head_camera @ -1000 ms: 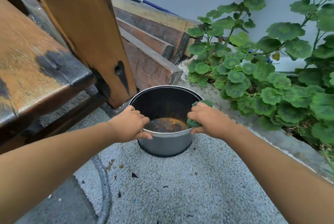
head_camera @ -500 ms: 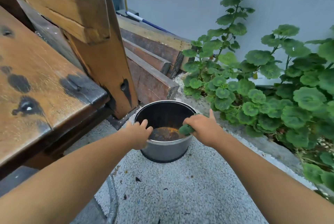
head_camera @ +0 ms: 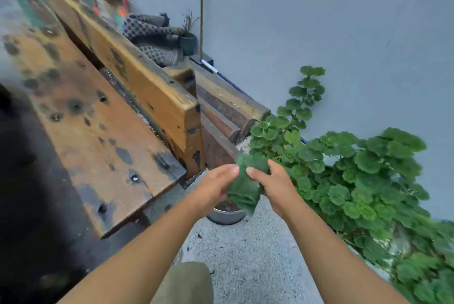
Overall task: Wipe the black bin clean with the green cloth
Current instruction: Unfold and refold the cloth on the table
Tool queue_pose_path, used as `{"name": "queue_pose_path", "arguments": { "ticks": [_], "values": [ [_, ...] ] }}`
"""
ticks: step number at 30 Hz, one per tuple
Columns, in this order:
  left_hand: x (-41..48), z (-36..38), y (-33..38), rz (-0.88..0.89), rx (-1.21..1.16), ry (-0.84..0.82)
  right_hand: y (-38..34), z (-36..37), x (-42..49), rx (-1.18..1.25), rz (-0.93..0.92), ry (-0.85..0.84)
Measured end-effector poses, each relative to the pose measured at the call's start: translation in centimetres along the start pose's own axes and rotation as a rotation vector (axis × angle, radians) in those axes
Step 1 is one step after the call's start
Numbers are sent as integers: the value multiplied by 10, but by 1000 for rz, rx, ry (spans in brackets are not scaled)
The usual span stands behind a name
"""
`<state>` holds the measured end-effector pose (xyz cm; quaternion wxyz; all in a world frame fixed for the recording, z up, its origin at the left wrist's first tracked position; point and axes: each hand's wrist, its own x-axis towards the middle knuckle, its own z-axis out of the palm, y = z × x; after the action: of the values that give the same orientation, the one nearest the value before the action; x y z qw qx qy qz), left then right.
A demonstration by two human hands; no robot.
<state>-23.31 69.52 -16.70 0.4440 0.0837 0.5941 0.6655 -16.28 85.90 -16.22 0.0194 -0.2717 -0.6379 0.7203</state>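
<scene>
The green cloth (head_camera: 245, 188) hangs folded in the air between both my hands, well above the ground. My right hand (head_camera: 272, 185) grips its right side with the thumb on the front. My left hand (head_camera: 215, 187) holds its left edge with the thumb on the front. The black bin (head_camera: 226, 214), a round metal pot with a dark inside, stands on the gravel floor below; only its near rim and wall show, the rest is hidden behind my hands and the cloth.
A stained wooden bench (head_camera: 98, 136) with a backrest plank (head_camera: 152, 92) fills the left. Stacked timber beams (head_camera: 226, 117) lie behind the bin. Leafy green plants (head_camera: 356, 176) crowd the right against a grey wall (head_camera: 319, 21). My knee (head_camera: 186, 281) shows below.
Both hands left the bin's rim and rose up with the cloth, which now hangs between them. The view has lifted and the bin looks smaller and farther below.
</scene>
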Motion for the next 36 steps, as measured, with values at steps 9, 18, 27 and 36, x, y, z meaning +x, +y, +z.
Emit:
{"name": "queue_pose_path", "arguments": {
  "ticks": [9, 18, 27, 36],
  "values": [
    [-238, 27, 97, 3, 7, 255, -135, 67, -164, -114, 178, -355],
    [-433, -26, 39, 97, -369, 798, -93, 225, -285, -145, 298, -685],
    [-576, -126, -49, 84, -819, 895, 0, 392, -380, -157, 422, -621],
    [-671, -226, -136, -155, -495, 1004, 101, 496, -438, -555, 444, -580]
  ]
}}
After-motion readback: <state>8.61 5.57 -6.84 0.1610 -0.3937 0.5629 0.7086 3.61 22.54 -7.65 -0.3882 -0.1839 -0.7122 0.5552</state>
